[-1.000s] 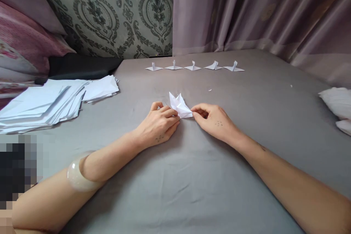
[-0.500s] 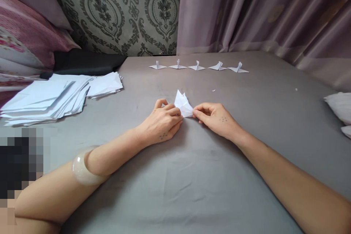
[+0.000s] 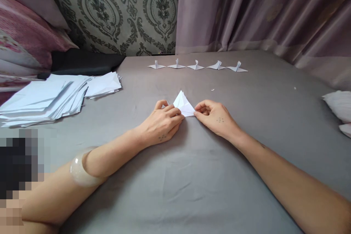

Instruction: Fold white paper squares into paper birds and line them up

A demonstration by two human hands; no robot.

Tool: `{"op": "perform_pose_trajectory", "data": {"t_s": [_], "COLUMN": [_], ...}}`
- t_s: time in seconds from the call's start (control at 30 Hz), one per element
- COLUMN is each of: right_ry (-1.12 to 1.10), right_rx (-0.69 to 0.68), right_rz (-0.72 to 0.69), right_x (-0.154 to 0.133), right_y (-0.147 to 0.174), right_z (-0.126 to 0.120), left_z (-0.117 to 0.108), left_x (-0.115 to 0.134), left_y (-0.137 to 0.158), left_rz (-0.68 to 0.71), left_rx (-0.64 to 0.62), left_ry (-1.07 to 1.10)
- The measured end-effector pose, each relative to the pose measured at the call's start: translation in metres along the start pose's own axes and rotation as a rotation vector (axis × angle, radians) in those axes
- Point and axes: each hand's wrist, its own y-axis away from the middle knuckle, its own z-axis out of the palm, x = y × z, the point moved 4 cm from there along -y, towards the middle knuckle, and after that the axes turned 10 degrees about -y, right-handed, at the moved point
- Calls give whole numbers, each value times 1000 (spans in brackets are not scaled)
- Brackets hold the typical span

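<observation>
Folded paper [image 3: 185, 105], frame centre; left grip [image 3: 162, 119] pinching left side; right grip [image 3: 215, 117] pinching right corner; five paper figures [image 3: 195, 67], upper centre

1. Five small paper figures [image 3: 196, 67], along the grey cloth's [image 3: 186, 175] far edge.
2. One folded paper [image 3: 184, 107].
3. Two paper stacks: larger stack [image 3: 38, 97], smaller stack [image 3: 106, 83].
4. Two hands: left hand [image 3: 162, 120], right hand [image 3: 215, 116].
5. One bangle [image 3: 82, 172].

A wide, glossy, milky-pale bangle [image 3: 82, 171] circles the bare left forearm [image 3: 115, 150]. Small dark dots [image 3: 162, 138] cluster on the back of the left hand [image 3: 162, 121], and a similar cluster [image 3: 220, 120] marks the right hand [image 3: 215, 117]. On the right forearm [image 3: 279, 166], also bare, I notice one small dark mark [image 3: 262, 146], its shape unclear.
</observation>
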Motion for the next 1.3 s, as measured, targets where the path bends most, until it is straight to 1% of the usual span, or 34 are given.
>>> {"op": "perform_pose_trajectory", "data": {"t_s": [0.17,0.3,0.43,0.63,0.77,0.9,1.03,1.1,1.17,1.23,1.27,1.3], "right_ry": [82,55,39,35,69,132,122,115,162,301,395,491], "right_rx": [7,45,52,37,-12,-28,-44,-47,-3,79,113,130], "right_rz": [14,70,96,73,26,-43,-84,-122,-232,-405,-491,-561], "right_x": [3,9,9,8,5,-1,-4,-6,-12,-20,-23,-26], "right_y": [-1,-5,-6,-6,-3,1,3,4,6,10,13,15], "right_z": [-5,-12,-13,-12,-8,-3,3,4,4,2,1,2], "left_z": [2,4,6,10,10,9,7,3,-5,-13,-15,-16], "left_x": [-1,-2,-3,-4,-2,0,0,-1,-5,-8,-9,-8], "left_y": [0,0,-1,-6,-8,-5,-3,-2,1,5,7,7], "left_rz": [11,16,6,-24,-21,-33,-42,-87,-214,-332,-350,-333], "left_rx": [-53,-84,-100,-117,-102,-37,16,97,252,395,422,413], "left_ry": [-6,15,24,38,36,26,17,-26,-110,-191,-214,-222]}}
